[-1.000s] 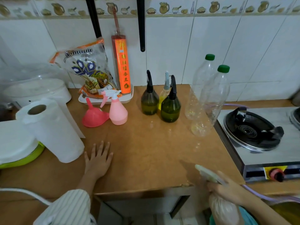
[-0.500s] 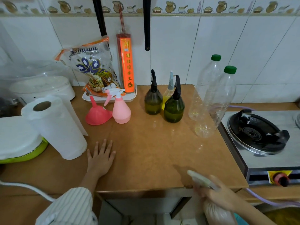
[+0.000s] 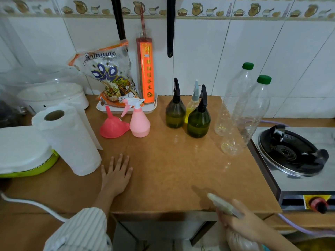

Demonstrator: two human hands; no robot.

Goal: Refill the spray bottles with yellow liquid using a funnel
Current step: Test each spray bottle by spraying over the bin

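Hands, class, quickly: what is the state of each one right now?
Left hand: open, flat on the wooden counter, holding nothing.
Right hand: closed around a pale spray bottle at the counter's front edge.

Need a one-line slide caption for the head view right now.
Left hand flat on the countertop; right hand grips a pale spray bottle at its front edge.

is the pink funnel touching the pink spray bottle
Touching: in the head view the funnel rim meets the pink bottle base, no gap visible.
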